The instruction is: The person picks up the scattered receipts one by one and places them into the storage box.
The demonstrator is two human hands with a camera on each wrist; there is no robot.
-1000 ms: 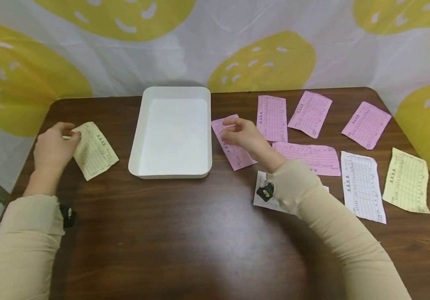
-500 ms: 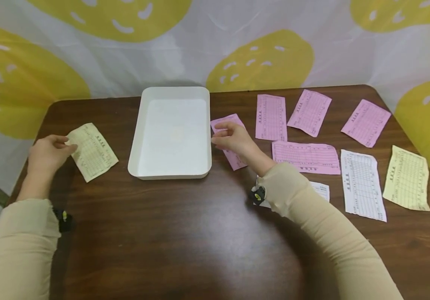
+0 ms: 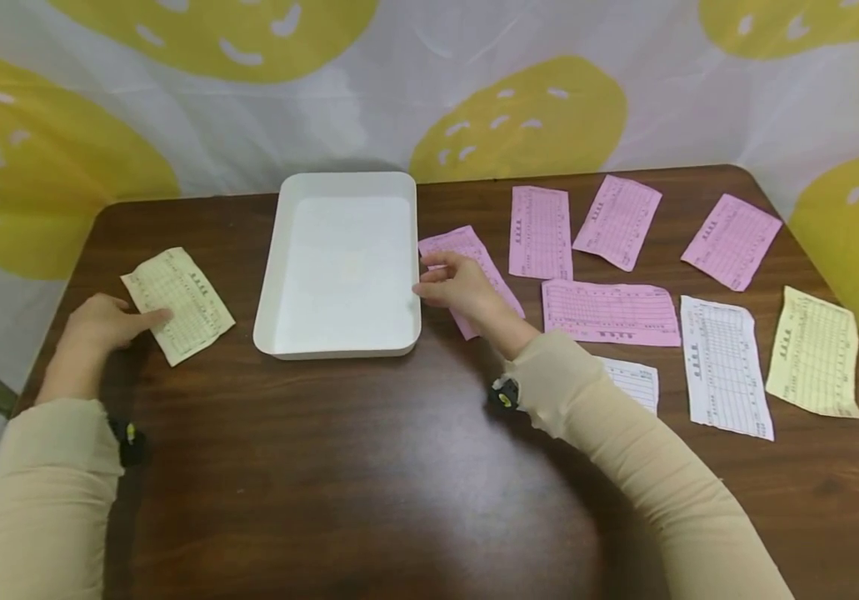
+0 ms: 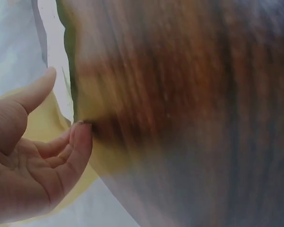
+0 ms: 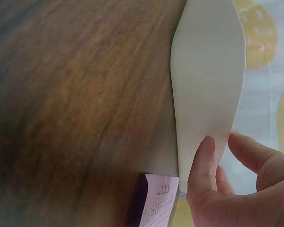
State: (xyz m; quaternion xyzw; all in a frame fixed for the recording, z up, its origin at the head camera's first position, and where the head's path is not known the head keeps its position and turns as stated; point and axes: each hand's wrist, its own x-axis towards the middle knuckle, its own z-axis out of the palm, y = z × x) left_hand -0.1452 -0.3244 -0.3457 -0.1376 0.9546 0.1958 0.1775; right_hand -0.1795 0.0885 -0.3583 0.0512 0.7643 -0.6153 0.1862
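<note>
A yellow printed slip (image 3: 189, 304) lies on the table to the left of a white tray (image 3: 335, 352). My left hand (image 3: 102, 323) is at the slip's lower-left side, thumb over its face. In the left wrist view that thumb stands apart from the bent fingers (image 4: 78, 156), whose tips are right by the paper's raised edge. Beside the tray's right wall (image 5: 201, 85), my right hand (image 3: 462, 292) has thumb and fingertips at the rim, loosely bent and spread. A pink printed slip (image 3: 462, 239) lies partly beneath this hand.
Several more pink slips (image 3: 611, 312) are spread over the right of the brown table (image 3: 309, 467). White slips (image 3: 725, 367) and another yellow slip (image 3: 811, 352) lie there too. A lemon-patterned cloth (image 3: 339, 108) hangs behind the table.
My left hand has drawn down along the yellow slip, its thumb now over the paper. From above the pink slip, my right hand has moved left and down to the tray's right rim.
</note>
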